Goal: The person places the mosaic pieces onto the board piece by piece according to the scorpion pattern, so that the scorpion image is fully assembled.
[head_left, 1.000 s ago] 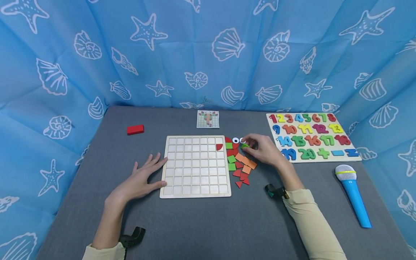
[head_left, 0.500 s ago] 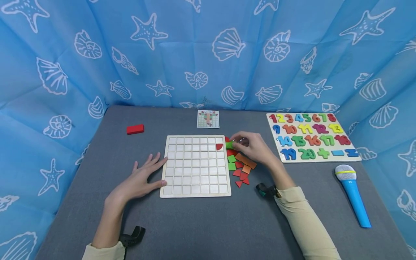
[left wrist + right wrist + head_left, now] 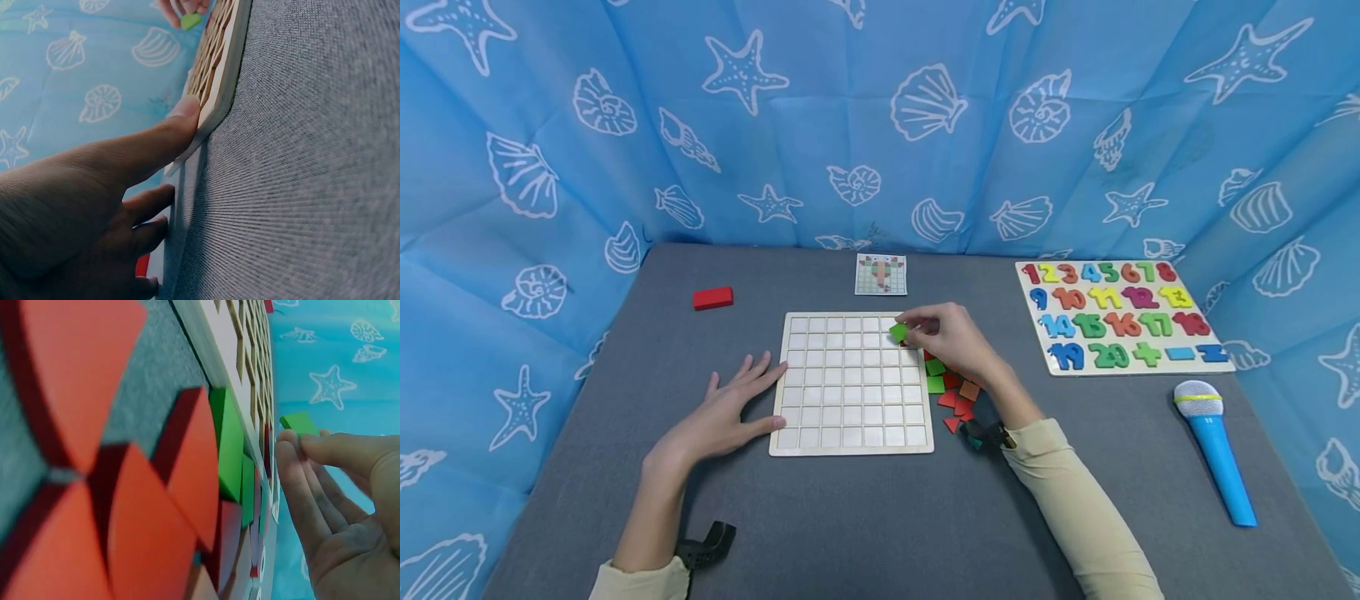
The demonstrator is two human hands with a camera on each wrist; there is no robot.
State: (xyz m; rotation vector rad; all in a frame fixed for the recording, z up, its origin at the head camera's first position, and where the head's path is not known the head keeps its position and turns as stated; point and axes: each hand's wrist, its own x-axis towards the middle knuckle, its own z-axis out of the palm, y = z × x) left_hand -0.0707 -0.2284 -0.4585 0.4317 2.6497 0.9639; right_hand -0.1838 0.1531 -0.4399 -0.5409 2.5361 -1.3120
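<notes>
A pale wooden grid board (image 3: 842,387) lies flat on the grey table. My right hand (image 3: 955,340) pinches a green square tile (image 3: 898,332) between thumb and fingers over the board's upper right cells. In the right wrist view the same green tile (image 3: 300,423) sits at the fingertips, raised above the board. A red quarter-round piece, mostly hidden by the right hand, lies in a cell there. My left hand (image 3: 722,414) rests at the board's left edge, fingers spread, with the thumb (image 3: 184,109) touching the rim in the left wrist view.
Loose green tiles (image 3: 935,384), red pieces (image 3: 962,407) and an orange tile (image 3: 969,391) lie right of the board. A pattern card (image 3: 881,275) lies behind it, a red block (image 3: 712,298) back left. A number puzzle (image 3: 1123,317) and a toy microphone (image 3: 1216,452) are at right.
My right hand has carried the green tile leftward from the loose pieces to above the board's upper right cells. The left hand has stayed at the board's edge.
</notes>
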